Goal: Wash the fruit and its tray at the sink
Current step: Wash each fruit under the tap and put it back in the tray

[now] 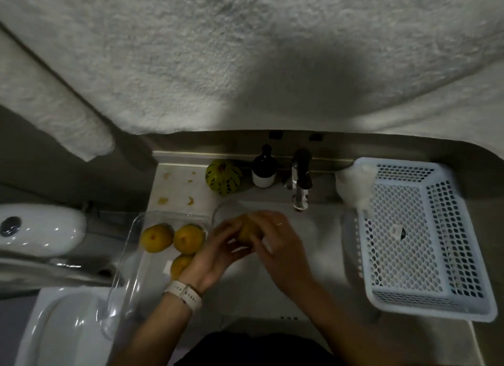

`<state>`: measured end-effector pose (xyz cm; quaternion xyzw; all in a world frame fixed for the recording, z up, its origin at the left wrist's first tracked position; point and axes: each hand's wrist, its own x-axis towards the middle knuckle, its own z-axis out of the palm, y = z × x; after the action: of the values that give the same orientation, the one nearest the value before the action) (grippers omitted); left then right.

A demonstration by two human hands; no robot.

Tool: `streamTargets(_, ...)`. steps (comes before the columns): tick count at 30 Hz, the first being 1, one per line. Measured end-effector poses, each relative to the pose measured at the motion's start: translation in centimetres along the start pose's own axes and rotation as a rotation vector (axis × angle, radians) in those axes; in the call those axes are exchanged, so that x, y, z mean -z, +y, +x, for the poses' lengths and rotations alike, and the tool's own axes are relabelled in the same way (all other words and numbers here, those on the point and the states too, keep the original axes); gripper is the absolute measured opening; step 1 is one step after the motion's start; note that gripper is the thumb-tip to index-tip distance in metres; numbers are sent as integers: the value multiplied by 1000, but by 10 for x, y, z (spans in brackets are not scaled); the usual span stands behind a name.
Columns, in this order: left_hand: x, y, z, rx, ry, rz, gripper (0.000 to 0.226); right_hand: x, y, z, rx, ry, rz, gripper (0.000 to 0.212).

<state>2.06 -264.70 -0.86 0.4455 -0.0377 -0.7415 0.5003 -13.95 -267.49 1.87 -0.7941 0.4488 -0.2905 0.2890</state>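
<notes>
From where I watch, the clear tray (128, 259) sits at nine o'clock of the sink (313, 245), three yellow fruits (188, 238) in it. My left hand (215, 256) and right hand (281, 245) both cup one fruit (246, 230) over the basin, the tap (300, 185) at one o'clock, nearer the right hand
</notes>
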Motion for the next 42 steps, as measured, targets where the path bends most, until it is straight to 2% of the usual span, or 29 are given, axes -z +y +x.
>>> streamTargets(3, 18, 17, -28, -152, 85, 88, 36, -31, -23, -3, 14, -211, 117, 51)
streamTargets(6, 46, 32, -58, -341, 250, 223, 38, -57, -43, -2, 65, -359, 188, 57)
streamTargets(8, 68, 42, -72, -455, 374, 405, 37, -75, -51, -1, 130, -454, 170, 58)
streamTargets(11, 94, 50, -95, -532, 547, 664, 42, -100, -61, -1, 190, -532, 101, 63)
streamTargets(14, 112, 47, -107, -571, 722, 1028, 52, -122, -64, -2, 233, -628, 54, 69)
streamTargets(17, 125, 35, -109, -662, 712, 1280, 44, -139, -59, -5, 368, -749, -163, 71)
streamTargets(21, 131, 22, -101, -731, 695, 1445, 30, -148, -56, -9, 425, -807, -325, 75)
streamTargets(26, 139, 17, -86, -612, 769, 1539, 26, -150, -59, -5, 454, -792, -437, 76)
streamTargets(33, 133, 10, -80, -543, 835, 1567, 37, -153, -61, 0, 430, -750, -405, 69)
streamTargets(42, 131, 7, -80, -519, 803, 1605, 32, -155, -48, -3, 468, -728, -369, 61)
